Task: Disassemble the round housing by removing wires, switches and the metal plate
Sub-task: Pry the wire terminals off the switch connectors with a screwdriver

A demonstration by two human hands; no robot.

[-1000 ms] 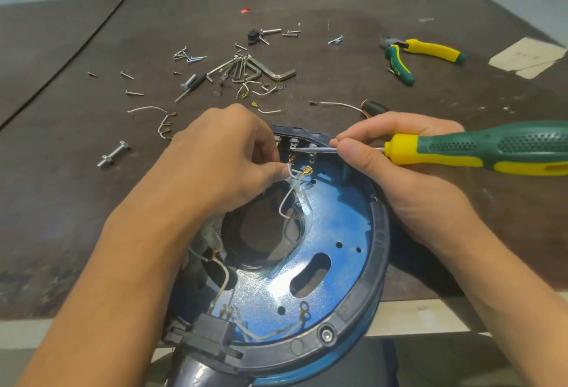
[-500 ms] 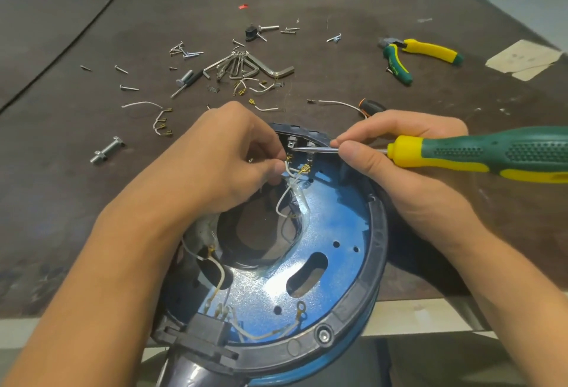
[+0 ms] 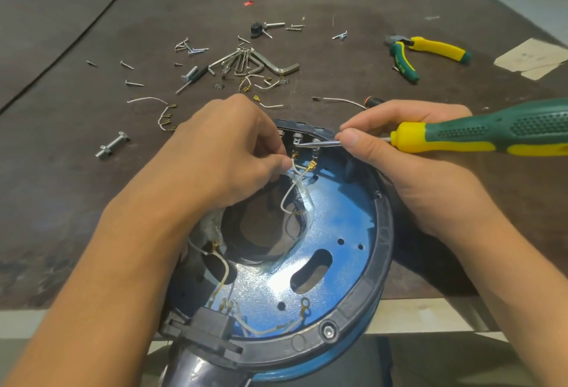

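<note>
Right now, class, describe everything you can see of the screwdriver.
The screwdriver has a chunky green handle with yellow collar and stripe, a dimpled rubbery-looking grip, and a thin shiny metal shaft. It lies almost level, pointing left, its tip at the switch terminals on the far rim of the round housing. Fingers of the right hand pinch the shaft just ahead of the collar; the handle's end runs out of view.

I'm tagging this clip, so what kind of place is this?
Probably a repair or hobby workbench: a worn brown table strewn with loose screws, hex keys and pliers, with a screwdriver at an opened housing.
</note>
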